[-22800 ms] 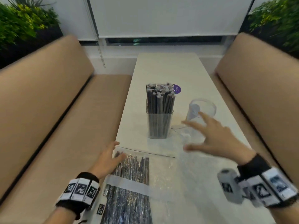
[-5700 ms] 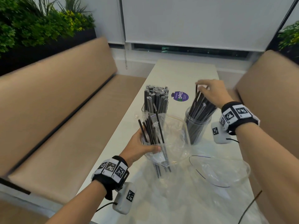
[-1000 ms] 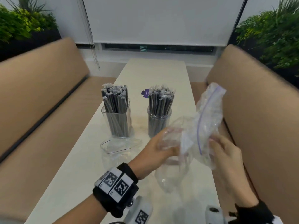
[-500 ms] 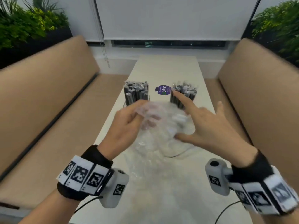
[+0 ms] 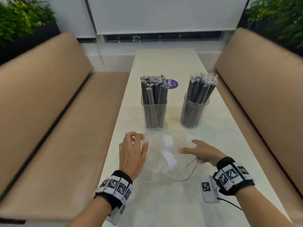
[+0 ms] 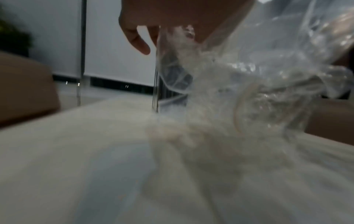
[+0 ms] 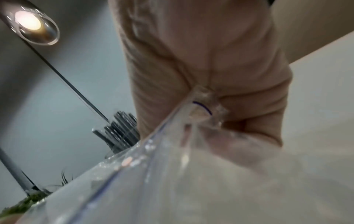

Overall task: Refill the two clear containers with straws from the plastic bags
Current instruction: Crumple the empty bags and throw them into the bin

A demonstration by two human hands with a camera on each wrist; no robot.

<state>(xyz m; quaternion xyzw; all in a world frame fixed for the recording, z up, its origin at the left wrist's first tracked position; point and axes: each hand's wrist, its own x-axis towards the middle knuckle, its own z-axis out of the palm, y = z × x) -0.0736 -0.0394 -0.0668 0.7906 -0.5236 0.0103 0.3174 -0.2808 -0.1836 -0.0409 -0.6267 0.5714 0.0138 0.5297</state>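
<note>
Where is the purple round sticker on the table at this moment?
In the head view, the purple sticker lies flat on the white table, between the square container on the left and the round container on the right, slightly behind them.

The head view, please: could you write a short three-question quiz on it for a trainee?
1. True or false: the square container and the round container both hold straws.
2. What lies on the table behind and between them? A. a purple sticker B. a spoon C. a red lid
3. Fill in: the right hand pinches an empty ____.
Key: 1 true; 2 A; 3 plastic bag.
</note>
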